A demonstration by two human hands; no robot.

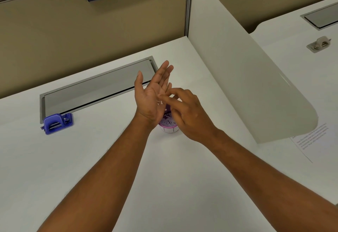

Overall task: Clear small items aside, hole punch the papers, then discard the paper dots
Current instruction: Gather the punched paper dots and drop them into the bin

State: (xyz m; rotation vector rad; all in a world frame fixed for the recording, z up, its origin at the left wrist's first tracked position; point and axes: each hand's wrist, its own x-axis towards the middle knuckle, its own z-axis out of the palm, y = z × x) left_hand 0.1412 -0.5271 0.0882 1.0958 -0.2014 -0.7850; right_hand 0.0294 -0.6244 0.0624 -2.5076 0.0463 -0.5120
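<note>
My left hand [151, 94] is held up over the white desk [91, 158], its palm tilted to the right and its fingers straight. A few small white paper dots [160, 102] stick to the palm. My right hand [186, 114] reaches in from the right, and its bent fingertips touch the left palm just above the dots. Directly below both hands stands a small cup [169, 126] with a purple rim, partly hidden by them, with paper dots inside. A blue hole punch [57, 123] sits at the left of the desk, away from both hands.
A grey cable hatch [97, 89] is set into the desk behind the hands. A white divider panel [237, 67] borders the desk on the right. Beyond it, a printed paper [311, 140] and a grey hole punch [319, 44] lie on the neighbouring desk.
</note>
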